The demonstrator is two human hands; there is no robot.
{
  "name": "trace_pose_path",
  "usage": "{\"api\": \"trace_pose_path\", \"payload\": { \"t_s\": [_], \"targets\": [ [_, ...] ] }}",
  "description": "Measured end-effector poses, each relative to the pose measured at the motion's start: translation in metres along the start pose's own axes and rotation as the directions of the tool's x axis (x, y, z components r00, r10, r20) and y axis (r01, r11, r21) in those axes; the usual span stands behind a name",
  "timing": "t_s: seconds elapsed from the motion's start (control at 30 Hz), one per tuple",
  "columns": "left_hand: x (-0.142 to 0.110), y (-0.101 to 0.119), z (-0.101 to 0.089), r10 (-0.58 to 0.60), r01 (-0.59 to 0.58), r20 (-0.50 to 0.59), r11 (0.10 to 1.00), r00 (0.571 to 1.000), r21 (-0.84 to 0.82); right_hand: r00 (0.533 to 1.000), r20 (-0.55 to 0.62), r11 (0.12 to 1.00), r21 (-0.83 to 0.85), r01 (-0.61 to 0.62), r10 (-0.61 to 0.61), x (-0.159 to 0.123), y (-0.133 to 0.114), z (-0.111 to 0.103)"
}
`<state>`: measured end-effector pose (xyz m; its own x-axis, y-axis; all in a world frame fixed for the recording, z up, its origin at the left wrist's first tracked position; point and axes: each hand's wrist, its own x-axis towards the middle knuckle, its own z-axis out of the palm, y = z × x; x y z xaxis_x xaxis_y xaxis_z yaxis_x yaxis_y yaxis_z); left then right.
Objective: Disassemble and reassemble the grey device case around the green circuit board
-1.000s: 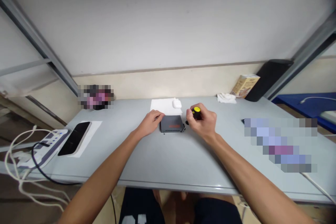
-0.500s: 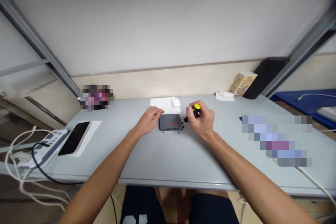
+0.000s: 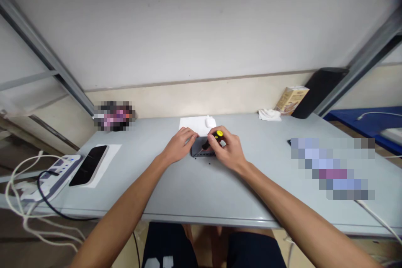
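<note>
A black and yellow screwdriver (image 3: 216, 136) is gripped in my right hand (image 3: 229, 146). It slants down to the left, its tip at the front left corner of a flat dark grey box (image 3: 197, 145) with vent slots along its front. My left hand (image 3: 180, 144) curls around the box's back left corner, fingertips on its rear edge and thumb by its side. Part of the box lies hidden behind my right hand and the screwdriver. Two tiny dark pieces, apparently screws (image 3: 210, 163), rest on the table in front of it.
Behind the box lie white paper (image 3: 191, 123) and a small white case (image 3: 210, 122). At left are a phone (image 3: 89, 165) and a power strip (image 3: 56, 178) with cables. Crumpled tissue (image 3: 270, 114), a carton (image 3: 292, 99) and a black upright object (image 3: 318, 92) stand at back right.
My right hand has moved left with the screwdriver, from the box's front right corner to its front left. One small dark piece in front has shifted slightly. My left hand stays at the box.
</note>
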<state>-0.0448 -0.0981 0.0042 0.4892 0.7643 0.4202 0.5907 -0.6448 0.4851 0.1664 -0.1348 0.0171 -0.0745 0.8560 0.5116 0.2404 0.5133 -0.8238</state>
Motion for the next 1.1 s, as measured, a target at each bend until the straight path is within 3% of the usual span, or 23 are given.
{"api": "trace_pose_path", "payload": {
  "t_s": [0.07, 0.33, 0.53, 0.77, 1.0, 1.1],
  "targets": [
    [0.0, -0.002, 0.0, 0.007, -0.007, -0.006, 1.0, 1.0, 0.002, 1.0, 0.0, 1.0, 0.005, -0.014, 0.014, 0.0, 0.0, 0.0],
    [-0.001, -0.002, -0.001, 0.027, -0.026, -0.038, 1.0, 0.999, 0.008, 0.966, -0.254, 0.999, -0.042, 0.026, -0.036, 0.013, 0.007, -0.018],
    [-0.002, 0.008, -0.002, 0.07, -0.07, -0.029, 0.998, 0.997, 0.001, 0.981, -0.191, 0.992, -0.122, 0.005, -0.029, 0.014, 0.008, -0.02],
    [-0.004, 0.015, -0.004, 0.099, -0.1, 0.059, 0.995, 0.993, 0.017, 0.971, -0.236, 0.997, -0.082, -0.002, -0.018, 0.018, 0.012, -0.025],
    [-0.003, 0.023, -0.003, 0.146, -0.148, 0.064, 0.988, 0.987, 0.031, 0.986, -0.163, 0.997, -0.071, -0.036, 0.024, 0.015, 0.009, -0.02],
    [-0.003, 0.025, -0.004, 0.148, -0.15, 0.082, 0.988, 0.986, 0.021, 0.98, -0.198, 0.999, -0.037, -0.026, 0.018, 0.015, 0.011, -0.021]
  ]
}}
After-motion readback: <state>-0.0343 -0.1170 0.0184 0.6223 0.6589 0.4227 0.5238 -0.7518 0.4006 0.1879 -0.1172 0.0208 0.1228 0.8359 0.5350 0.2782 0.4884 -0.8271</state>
